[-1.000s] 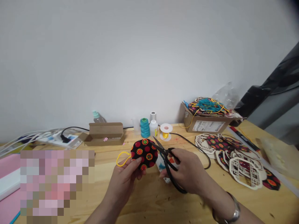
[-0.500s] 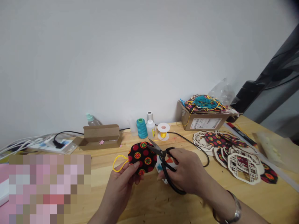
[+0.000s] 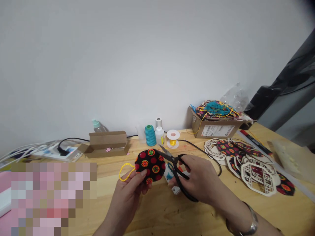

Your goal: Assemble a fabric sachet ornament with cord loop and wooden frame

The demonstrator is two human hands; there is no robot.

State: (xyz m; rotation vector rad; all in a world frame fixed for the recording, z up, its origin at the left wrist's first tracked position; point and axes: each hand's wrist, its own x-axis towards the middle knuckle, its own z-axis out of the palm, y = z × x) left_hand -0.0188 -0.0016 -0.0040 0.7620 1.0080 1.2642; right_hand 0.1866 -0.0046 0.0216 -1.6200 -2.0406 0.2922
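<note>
Between thumb and fingers, my left hand (image 3: 134, 186) pinches a round black fabric piece (image 3: 150, 166) patterned with red and orange flowers. A yellow cord loop (image 3: 126, 172) sticks out from its left side. My right hand (image 3: 197, 178) has its fingers through the black handles of a pair of scissors (image 3: 174, 160). The blades are parted and lie at the upper right edge of the fabric; the lower blade is partly hidden. Under the scissors, on the table, is a white item with blue and red marks (image 3: 169, 175), mostly covered by the hand.
Behind stand a teal thread cone (image 3: 150, 136), a white bottle (image 3: 159, 135) and a yellow cord spool (image 3: 173, 139). An open cardboard box (image 3: 108, 147) is left of them. At right are a filled carton (image 3: 216, 127) and a pile of lattice cutouts (image 3: 258, 178) with fabric pieces.
The scissors have shifted slightly right, away from the middle of the fabric's edge, with my right hand. My left hand and the fabric piece stay nearly in place.
</note>
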